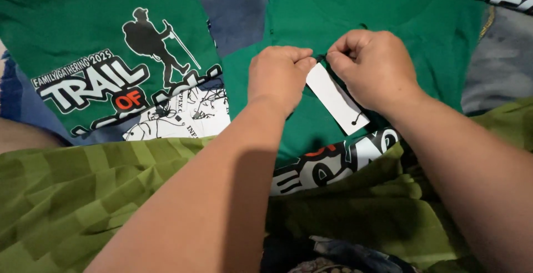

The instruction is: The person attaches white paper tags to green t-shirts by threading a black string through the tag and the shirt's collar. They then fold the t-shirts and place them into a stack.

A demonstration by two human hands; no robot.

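The white paper tag [337, 98] is light, thin and easily creased or torn; judged best held at its top end, where it meets the cloth. It is a plain narrow strip with a small black mark near its lower end, lying slantwise on the green shirt [333, 12] between both hands. The left hand [276, 76] and right hand [373, 67] are close together, fingers pinched at the tag's upper end. The shirt is soft and limp. Another printed green shirt [83, 34] lies left; olive cloth [83, 195] lies below.

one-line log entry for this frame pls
left hand: pinching green t-shirt fabric | right hand: pinching top of white hang tag | tag lies on shirt | olive cloth in foreground
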